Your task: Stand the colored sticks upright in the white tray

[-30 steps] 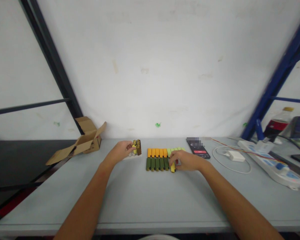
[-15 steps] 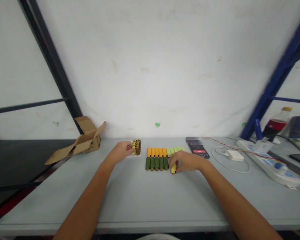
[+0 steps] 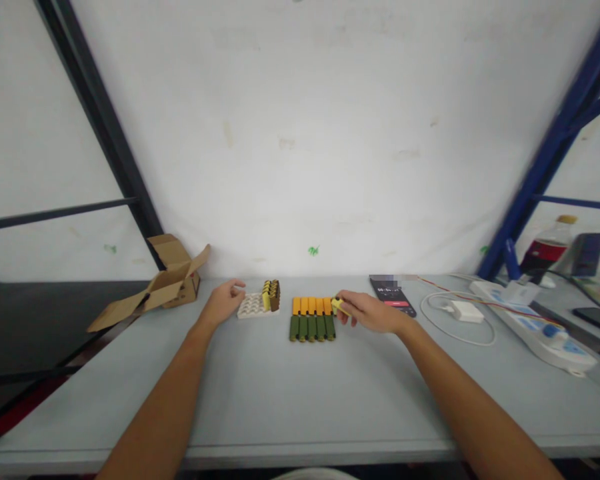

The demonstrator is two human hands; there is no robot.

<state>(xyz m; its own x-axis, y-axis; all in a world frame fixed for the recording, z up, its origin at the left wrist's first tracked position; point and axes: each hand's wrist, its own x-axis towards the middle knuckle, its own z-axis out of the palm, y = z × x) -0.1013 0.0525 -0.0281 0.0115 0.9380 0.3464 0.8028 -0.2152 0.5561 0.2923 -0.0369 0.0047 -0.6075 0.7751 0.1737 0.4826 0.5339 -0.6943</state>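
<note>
A white holder tray (image 3: 251, 306) lies on the grey table (image 3: 290, 393) with a few yellow and brown cylinders (image 3: 271, 294) standing in its right end. My left hand (image 3: 225, 301) rests at the tray's left edge, fingers curled, touching it. Right of the tray lie a row of orange cylinders (image 3: 311, 306) and, in front of it, a row of dark green cylinders (image 3: 313, 327). My right hand (image 3: 371, 311) hovers just right of these rows and pinches a yellow cylinder (image 3: 338, 306) between its fingertips.
An open cardboard box (image 3: 166, 281) sits at the back left. A phone (image 3: 393, 295) lies behind my right hand. Further right are a white charger with cable (image 3: 463, 311), a power strip (image 3: 540, 328) and a cola bottle (image 3: 550, 249).
My right hand lifted the yellow cylinder off the table and brought it up and back beside the orange row. My left hand slid left off the standing cylinders to the tray's edge.
</note>
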